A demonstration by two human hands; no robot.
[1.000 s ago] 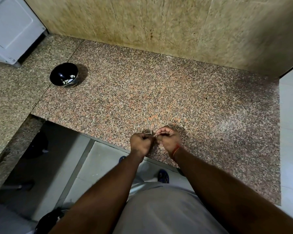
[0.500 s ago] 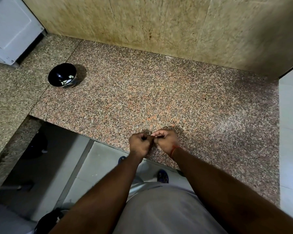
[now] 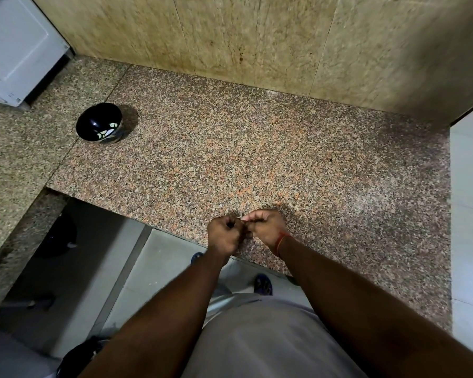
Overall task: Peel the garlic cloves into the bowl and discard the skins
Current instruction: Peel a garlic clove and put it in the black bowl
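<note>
My left hand (image 3: pixel 224 233) and my right hand (image 3: pixel 265 226) are curled close together just above the front edge of the granite counter (image 3: pixel 257 159). Between their fingertips they pinch a garlic clove (image 3: pixel 240 220), of which only a thin pale sliver shows; the fingers hide the rest. A black bowl (image 3: pixel 100 124) with pale markings stands far off at the back left of the counter, about an arm's length from both hands.
A tiled wall (image 3: pixel 257 45) closes the back of the counter. A white appliance (image 3: pixel 14 50) sits at the far left corner. A second counter slab (image 3: pixel 11 165) runs along the left. Below the front edge lies the floor with my feet.
Both hands stay together at the front edge, with the fingers shifting slightly around the clove. The view has drifted a little; the bowl has not moved.
</note>
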